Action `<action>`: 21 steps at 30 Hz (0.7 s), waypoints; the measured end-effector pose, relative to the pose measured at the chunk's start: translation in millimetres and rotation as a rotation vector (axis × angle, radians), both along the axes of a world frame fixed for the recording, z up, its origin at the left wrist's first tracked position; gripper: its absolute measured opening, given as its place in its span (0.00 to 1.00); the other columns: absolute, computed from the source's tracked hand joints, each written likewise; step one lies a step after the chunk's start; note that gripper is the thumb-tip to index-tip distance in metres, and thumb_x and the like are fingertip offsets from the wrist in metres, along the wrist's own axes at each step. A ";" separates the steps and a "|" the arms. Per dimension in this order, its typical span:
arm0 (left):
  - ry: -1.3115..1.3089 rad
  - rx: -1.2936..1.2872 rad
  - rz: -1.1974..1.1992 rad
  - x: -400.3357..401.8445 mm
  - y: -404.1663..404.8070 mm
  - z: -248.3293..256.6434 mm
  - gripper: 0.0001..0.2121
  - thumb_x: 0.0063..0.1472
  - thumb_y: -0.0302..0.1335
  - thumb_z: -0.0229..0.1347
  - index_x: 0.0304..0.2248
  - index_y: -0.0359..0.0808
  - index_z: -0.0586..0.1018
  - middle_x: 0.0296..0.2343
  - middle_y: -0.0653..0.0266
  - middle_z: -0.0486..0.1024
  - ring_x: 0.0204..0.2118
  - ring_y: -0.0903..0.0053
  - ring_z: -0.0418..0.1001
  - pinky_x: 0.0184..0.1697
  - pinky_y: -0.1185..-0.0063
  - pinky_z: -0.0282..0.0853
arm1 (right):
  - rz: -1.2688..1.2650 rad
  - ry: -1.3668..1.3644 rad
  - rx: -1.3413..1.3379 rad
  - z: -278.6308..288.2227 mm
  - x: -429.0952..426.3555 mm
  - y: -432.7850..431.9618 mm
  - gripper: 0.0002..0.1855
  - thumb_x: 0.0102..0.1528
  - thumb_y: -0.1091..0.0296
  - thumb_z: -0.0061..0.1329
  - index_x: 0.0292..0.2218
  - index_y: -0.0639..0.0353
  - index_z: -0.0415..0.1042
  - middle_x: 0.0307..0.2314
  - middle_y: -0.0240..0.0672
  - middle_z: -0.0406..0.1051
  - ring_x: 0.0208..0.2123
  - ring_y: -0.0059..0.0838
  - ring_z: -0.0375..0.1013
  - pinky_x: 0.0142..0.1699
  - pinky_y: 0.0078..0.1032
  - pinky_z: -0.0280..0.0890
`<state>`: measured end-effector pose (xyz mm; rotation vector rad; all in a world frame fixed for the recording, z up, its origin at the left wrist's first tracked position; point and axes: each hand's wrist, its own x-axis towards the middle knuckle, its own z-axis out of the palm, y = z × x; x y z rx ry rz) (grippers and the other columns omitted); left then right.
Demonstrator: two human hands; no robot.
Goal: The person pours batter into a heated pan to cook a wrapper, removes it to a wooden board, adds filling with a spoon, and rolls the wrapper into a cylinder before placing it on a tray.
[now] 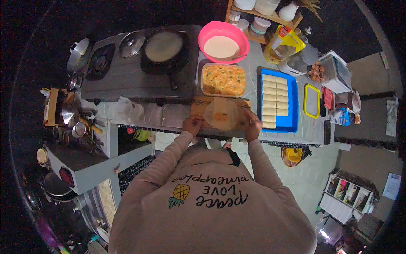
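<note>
A thin round wrapper (230,109) lies on a wooden board (198,109) in front of me, with a small orange heap of filling (220,117) on it. My left hand (193,124) is at the wrapper's left side, its fingers bent close to the board. At the right side my right hand (252,124) rests with its fingertips near the board's edge. Whether either hand pinches the wrapper is too small to tell. Behind the board stands a plastic container of vegetable filling (223,79). Rolled wrappers (269,103) lie in two columns in a blue tray (293,104).
A pink bowl of batter (203,38) stands behind the filling container. On the stove (133,81), a pan (164,47) holds a pale round sheet beside a glass lid (131,44). A yellow-rimmed lid (312,101) lies right of the tray; a clear jug (123,107) stands left.
</note>
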<state>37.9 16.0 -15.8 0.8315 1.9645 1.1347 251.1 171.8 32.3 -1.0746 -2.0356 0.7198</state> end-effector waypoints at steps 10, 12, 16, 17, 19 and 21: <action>-0.137 -0.038 0.034 -2.8 -2.4 -10.9 0.04 0.53 0.23 0.52 0.30 0.36 0.76 0.24 0.62 0.76 0.24 0.78 0.76 0.29 0.80 0.72 | 0.018 -0.156 -0.100 -3.1 11.8 -17.0 0.10 0.47 0.79 0.46 0.34 0.61 0.72 0.32 0.42 0.72 0.35 0.39 0.72 0.39 0.28 0.66; -0.172 -0.043 0.047 -3.3 -4.5 -24.3 0.04 0.53 0.23 0.52 0.30 0.36 0.76 0.24 0.62 0.76 0.25 0.78 0.76 0.29 0.80 0.72 | 0.115 -0.178 -0.084 3.6 20.0 -19.5 0.11 0.46 0.80 0.46 0.34 0.60 0.72 0.31 0.43 0.72 0.33 0.39 0.72 0.39 0.28 0.66; -0.073 0.006 0.069 0.5 3.6 -14.7 0.06 0.52 0.29 0.54 0.30 0.37 0.76 0.24 0.62 0.76 0.26 0.75 0.75 0.30 0.77 0.71 | 0.027 -0.103 0.080 14.5 20.9 -14.8 0.09 0.48 0.79 0.45 0.34 0.61 0.72 0.29 0.42 0.72 0.30 0.35 0.73 0.38 0.25 0.66; 0.180 -0.045 0.043 1.2 5.1 -4.4 0.06 0.53 0.29 0.53 0.30 0.37 0.75 0.23 0.60 0.75 0.25 0.75 0.75 0.29 0.76 0.70 | -0.015 0.009 0.048 19.0 16.5 -10.2 0.08 0.50 0.78 0.45 0.34 0.62 0.72 0.29 0.40 0.73 0.29 0.31 0.73 0.37 0.23 0.66; 0.258 -0.061 0.062 -1.8 11.4 -20.3 0.07 0.53 0.30 0.54 0.30 0.37 0.75 0.23 0.60 0.75 0.25 0.73 0.75 0.29 0.75 0.69 | -0.049 0.118 0.015 28.0 6.0 0.9 0.08 0.51 0.77 0.44 0.34 0.62 0.72 0.28 0.39 0.73 0.29 0.28 0.72 0.37 0.22 0.66; 0.334 -0.079 0.074 -3.2 17.3 -21.2 0.07 0.52 0.31 0.54 0.29 0.37 0.75 0.22 0.59 0.75 0.26 0.71 0.74 0.30 0.74 0.69 | -0.104 0.295 -0.267 39.4 -10.8 13.1 0.08 0.53 0.75 0.43 0.35 0.64 0.73 0.27 0.38 0.73 0.30 0.23 0.71 0.36 0.20 0.66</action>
